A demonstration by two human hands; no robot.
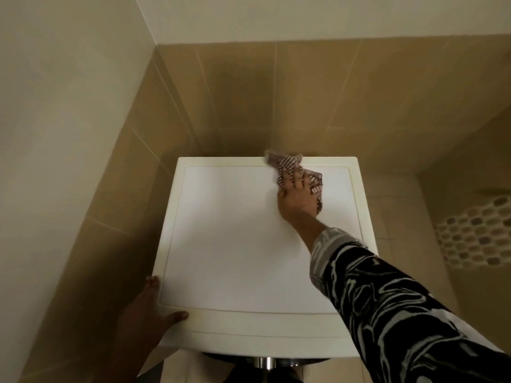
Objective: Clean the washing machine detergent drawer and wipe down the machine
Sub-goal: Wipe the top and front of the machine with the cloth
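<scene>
Head view: my flat right hand (297,201) presses the patterned cloth (286,165) on the washing machine top (235,244); my open left hand (146,308) braces its corner. Overreach could drop the cloth behind.

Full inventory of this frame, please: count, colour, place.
washing machine: 1, white, centre, seen from above
cloth: 1, red-and-white patterned, back right of the machine top
tiled wall: 1, tan, behind the machine
plain wall: 1, cream, left
hexagon mosaic: 1 patch, white and brown, far right
metal part: 1, chrome, below the machine's front edge
sleeve: 1, black and grey, right arm
right hand: 1, presses the cloth onto the top
left hand: 1, rests on the front left corner
</scene>
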